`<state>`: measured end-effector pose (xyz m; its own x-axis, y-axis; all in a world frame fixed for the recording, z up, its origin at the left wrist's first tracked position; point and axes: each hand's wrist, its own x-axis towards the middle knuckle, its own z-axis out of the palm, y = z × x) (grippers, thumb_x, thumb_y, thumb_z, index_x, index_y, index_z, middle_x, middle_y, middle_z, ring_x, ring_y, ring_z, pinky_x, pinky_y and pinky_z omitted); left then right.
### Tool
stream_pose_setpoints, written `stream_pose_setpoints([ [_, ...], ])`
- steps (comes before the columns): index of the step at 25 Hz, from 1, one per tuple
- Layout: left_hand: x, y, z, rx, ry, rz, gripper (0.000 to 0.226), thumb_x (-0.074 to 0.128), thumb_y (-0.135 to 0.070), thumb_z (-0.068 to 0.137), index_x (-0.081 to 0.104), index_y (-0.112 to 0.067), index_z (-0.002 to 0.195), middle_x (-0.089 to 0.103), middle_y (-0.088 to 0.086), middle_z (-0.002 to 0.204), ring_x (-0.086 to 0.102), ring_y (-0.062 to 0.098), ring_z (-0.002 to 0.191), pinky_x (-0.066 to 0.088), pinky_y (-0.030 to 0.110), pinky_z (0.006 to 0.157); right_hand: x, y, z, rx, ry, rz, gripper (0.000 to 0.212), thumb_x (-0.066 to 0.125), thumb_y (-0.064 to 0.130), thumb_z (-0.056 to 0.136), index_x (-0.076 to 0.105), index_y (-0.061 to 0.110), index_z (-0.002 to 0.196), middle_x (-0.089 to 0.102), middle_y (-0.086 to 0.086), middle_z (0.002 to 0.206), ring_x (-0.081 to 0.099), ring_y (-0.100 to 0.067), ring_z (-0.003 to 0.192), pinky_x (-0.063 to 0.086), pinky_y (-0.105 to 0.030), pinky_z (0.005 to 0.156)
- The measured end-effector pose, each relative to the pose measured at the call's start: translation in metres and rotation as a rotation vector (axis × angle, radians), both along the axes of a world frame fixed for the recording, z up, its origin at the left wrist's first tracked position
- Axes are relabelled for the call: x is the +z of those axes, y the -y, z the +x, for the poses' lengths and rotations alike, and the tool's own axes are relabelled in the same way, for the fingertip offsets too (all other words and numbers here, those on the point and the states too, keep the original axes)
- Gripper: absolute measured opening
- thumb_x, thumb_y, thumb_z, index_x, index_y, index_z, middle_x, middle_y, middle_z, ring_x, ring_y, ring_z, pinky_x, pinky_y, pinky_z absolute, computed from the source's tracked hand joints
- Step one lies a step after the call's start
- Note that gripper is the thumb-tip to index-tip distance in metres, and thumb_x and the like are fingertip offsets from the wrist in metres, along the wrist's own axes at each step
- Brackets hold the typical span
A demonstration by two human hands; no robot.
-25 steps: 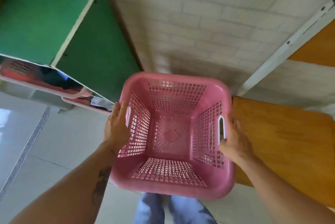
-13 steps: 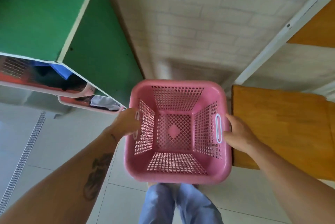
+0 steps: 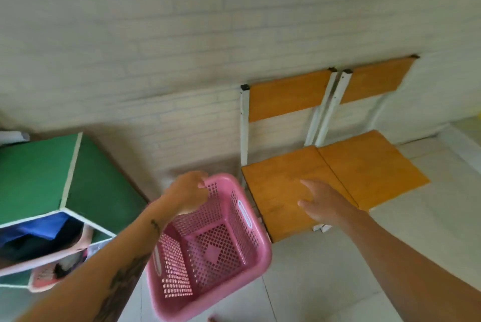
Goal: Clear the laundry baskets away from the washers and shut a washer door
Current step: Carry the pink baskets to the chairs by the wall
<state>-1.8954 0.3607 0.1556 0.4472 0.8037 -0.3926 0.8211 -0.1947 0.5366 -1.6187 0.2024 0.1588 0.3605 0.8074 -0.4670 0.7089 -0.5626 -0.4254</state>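
An empty pink plastic laundry basket [image 3: 208, 251] sits on the tiled floor between a green shelf unit and a wooden chair. My left hand [image 3: 186, 192] hovers above the basket's far rim, fingers curled loosely, holding nothing. My right hand [image 3: 321, 200] is off the basket, fingers spread, over the seat of the nearer chair. No washer is in view.
The green shelf unit [image 3: 39, 173] at left holds other pink baskets [image 3: 83, 241] with clothes. Two orange-seated chairs [image 3: 281, 186] [image 3: 369, 165] with white frames stand against the pale brick wall [image 3: 182, 48]. Light tiled floor [image 3: 325, 269] runs in front.
Both hands have let go of the basket's side handles; the basket now rests on the floor. My view has lifted, showing both chairs and more wall.
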Motion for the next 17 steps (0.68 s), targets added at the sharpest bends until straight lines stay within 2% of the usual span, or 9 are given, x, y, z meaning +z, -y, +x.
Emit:
stream_pose_setpoints([
  [2,0.024,0.018,0.045,-0.093,-0.003,0.039,0.049,0.051,-0.011,0.086,0.052,-0.016,0.134,0.062,0.004,0.132,0.057,0.023,0.120,0.043,0.035,0.105,0.021,0.037,0.028,-0.067,0.004,0.039,0.061,0.051,0.036,0.092,0.032,0.024,0.149,0.030,-0.001,0.157,0.030,-0.022,0.143,0.031,-0.040,0.113],
  [4,0.044,0.043,0.097,-0.179,0.000,0.077,0.046,0.048,-0.014,0.089,0.052,-0.019,0.134,0.059,0.001,0.134,0.055,0.024,0.122,0.044,0.034,0.104,0.044,0.080,0.058,-0.134,-0.002,0.088,0.043,0.049,0.040,0.083,0.053,0.030,0.125,0.052,-0.005,0.133,0.049,-0.024,0.124,0.044,-0.046,0.104],
  [5,0.052,0.060,0.129,-0.227,0.007,0.092,0.045,0.047,-0.015,0.089,0.052,-0.020,0.134,0.059,0.000,0.133,0.055,0.024,0.121,0.044,0.034,0.103,0.054,0.108,0.077,-0.173,0.007,0.133,0.031,0.051,0.037,0.081,0.058,0.026,0.109,0.058,-0.009,0.118,0.056,-0.026,0.112,0.049,-0.048,0.096],
  [6,0.059,0.078,0.158,-0.271,0.021,0.100,0.045,0.047,-0.016,0.090,0.052,-0.021,0.134,0.060,0.000,0.132,0.055,0.025,0.121,0.045,0.034,0.102,0.063,0.136,0.095,-0.212,0.026,0.163,0.028,0.054,0.030,0.084,0.061,0.015,0.106,0.061,-0.014,0.113,0.059,-0.030,0.106,0.049,-0.049,0.091],
  [8,0.073,0.122,0.217,-0.352,0.056,0.116,0.044,0.048,-0.018,0.090,0.051,-0.022,0.134,0.060,0.000,0.130,0.056,0.024,0.119,0.047,0.037,0.101,0.079,0.194,0.133,-0.288,0.066,0.202,0.042,0.056,0.026,0.091,0.054,0.001,0.125,0.056,-0.018,0.129,0.054,-0.033,0.118,0.044,-0.042,0.095],
  [11,0.092,0.201,0.314,-0.501,0.078,0.160,0.040,0.042,-0.020,0.095,0.051,-0.020,0.133,0.055,-0.004,0.136,0.051,0.022,0.124,0.044,0.035,0.103,0.091,0.287,0.201,-0.381,0.165,0.230,0.062,0.053,0.039,0.092,0.035,0.016,0.147,0.035,-0.007,0.153,0.034,-0.025,0.139,0.031,-0.037,0.111],
  [12,0.098,0.226,0.343,-0.556,0.082,0.173,0.036,0.041,-0.020,0.096,0.053,-0.018,0.130,0.051,-0.005,0.139,0.051,0.021,0.123,0.044,0.034,0.102,0.094,0.315,0.223,-0.415,0.192,0.235,0.065,0.053,0.042,0.092,0.031,0.020,0.149,0.030,-0.004,0.156,0.030,-0.024,0.142,0.028,-0.037,0.114],
  [15,0.111,0.298,0.431,-0.670,0.133,0.167,0.032,0.044,-0.023,0.095,0.053,-0.022,0.127,0.054,-0.004,0.134,0.060,0.015,0.096,0.052,0.035,0.089,0.102,0.403,0.283,-0.535,0.240,0.226,0.070,0.052,0.047,0.091,0.027,0.022,0.152,0.025,-0.001,0.159,0.024,-0.022,0.146,0.024,-0.036,0.117],
  [17,0.119,0.339,0.485,-0.774,0.142,0.203,0.036,0.045,-0.022,0.096,0.054,-0.021,0.130,0.055,-0.002,0.135,0.059,0.012,0.093,0.051,0.025,0.085,0.106,0.454,0.316,-0.611,0.279,0.214,0.071,0.052,0.048,0.090,0.028,0.023,0.151,0.024,0.000,0.160,0.023,-0.021,0.146,0.023,-0.037,0.118],
])
